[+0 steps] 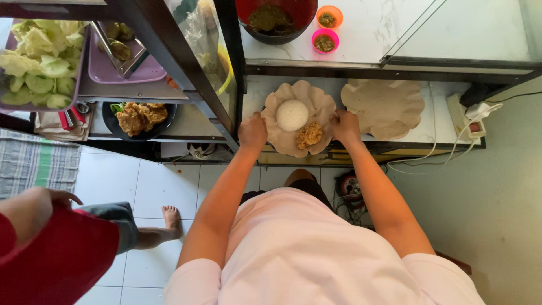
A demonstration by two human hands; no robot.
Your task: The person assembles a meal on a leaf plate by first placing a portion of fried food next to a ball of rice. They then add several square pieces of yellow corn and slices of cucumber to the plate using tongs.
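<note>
counter edge [361, 85], hands [252, 132] flanking plate [282, 144]

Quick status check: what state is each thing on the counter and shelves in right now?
Left hand: gripping the left edge of the paper-lined plate.
Right hand: gripping its right edge.
Paper-lined plate: loaded with a rice mound and a fried piece.
Second brown paper: bare, flat.
Red bowl: holds green sauce.
Two small cups: filled.
Black plate: holds fried pieces.

Both bare arms stretched forward toward twelve o'clock. The left hand [252, 131] sat at eleven o'clock, fingers curled in a closed grip; the right hand [345, 126] at one o'clock, likewise curled.
</note>
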